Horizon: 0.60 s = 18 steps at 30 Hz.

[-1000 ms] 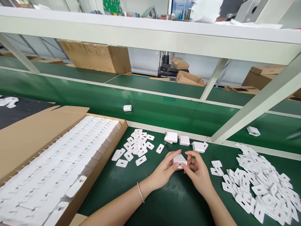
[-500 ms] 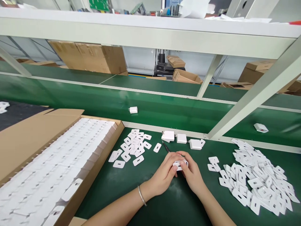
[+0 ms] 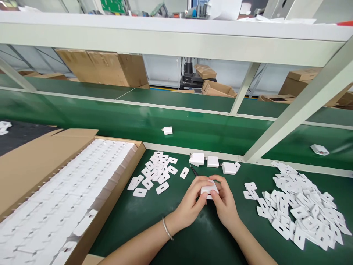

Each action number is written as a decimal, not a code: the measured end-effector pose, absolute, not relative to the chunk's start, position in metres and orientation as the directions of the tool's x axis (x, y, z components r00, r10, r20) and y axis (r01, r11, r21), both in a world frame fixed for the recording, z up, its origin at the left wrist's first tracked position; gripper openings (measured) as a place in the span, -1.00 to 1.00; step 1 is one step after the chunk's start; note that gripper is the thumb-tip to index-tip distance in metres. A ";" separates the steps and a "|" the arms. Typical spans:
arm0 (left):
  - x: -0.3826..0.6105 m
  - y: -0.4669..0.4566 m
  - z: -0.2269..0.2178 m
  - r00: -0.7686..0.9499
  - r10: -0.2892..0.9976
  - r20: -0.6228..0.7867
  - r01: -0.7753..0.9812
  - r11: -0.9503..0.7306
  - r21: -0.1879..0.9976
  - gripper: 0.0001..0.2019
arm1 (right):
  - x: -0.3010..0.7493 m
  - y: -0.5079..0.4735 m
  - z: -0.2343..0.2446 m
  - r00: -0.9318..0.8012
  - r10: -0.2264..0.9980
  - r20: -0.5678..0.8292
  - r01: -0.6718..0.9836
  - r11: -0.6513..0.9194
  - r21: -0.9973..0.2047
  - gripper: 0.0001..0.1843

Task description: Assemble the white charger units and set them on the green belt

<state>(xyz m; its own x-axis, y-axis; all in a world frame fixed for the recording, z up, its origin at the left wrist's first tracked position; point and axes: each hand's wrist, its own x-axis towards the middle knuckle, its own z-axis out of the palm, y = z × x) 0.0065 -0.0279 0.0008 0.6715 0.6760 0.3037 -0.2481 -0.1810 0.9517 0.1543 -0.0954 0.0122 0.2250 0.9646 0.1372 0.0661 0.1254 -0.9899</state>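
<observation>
Between both hands, just above the green tabletop, is a white charger [image 3: 209, 188]. My left hand [image 3: 194, 200] grips its left side with thumb and curled fingers. On the other side my right hand [image 3: 224, 200] holds it, the thumb pressed at its near edge. Part of the charger is hidden by the fingers. Beyond my left hand lies a dark pen-like tool [image 3: 193, 170], its far end showing. A row of white chargers [image 3: 212, 161] stands behind the hands. To the left is a small heap of white slotted plates [image 3: 157, 170].
A cardboard box [image 3: 121, 184] packed with white pieces fills the left side. At right spreads a large pile of white plates [image 3: 300, 206]. A green conveyor belt [image 3: 124, 121] carries chargers [image 3: 167, 130] behind the table's rail. A slanted shelf post [image 3: 289, 103] rises at right.
The charger in my hands has tilted, so more of its broad white face shows. The chargers on the belt have shifted to the right.
</observation>
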 end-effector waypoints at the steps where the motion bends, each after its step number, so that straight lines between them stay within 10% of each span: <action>1: 0.006 -0.028 0.001 0.664 0.696 0.273 -0.232 -0.154 0.960 -0.67 | 0.155 -0.096 0.010 0.244 0.959 0.146 0.080 0.130 -0.988 -0.59; 18: 0.002 -0.021 0.008 0.625 0.737 0.258 -0.199 -0.169 0.965 -0.56 | 0.165 -0.106 0.014 0.239 0.921 0.307 0.400 0.195 -0.895 -0.60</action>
<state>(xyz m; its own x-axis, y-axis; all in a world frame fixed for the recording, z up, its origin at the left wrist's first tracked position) 0.0025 -0.0207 0.0084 0.6246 0.7370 0.2583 -0.1994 -0.1693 0.9652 0.1655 -0.1057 0.0143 0.2385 0.9212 0.3074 0.4003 0.1952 -0.8954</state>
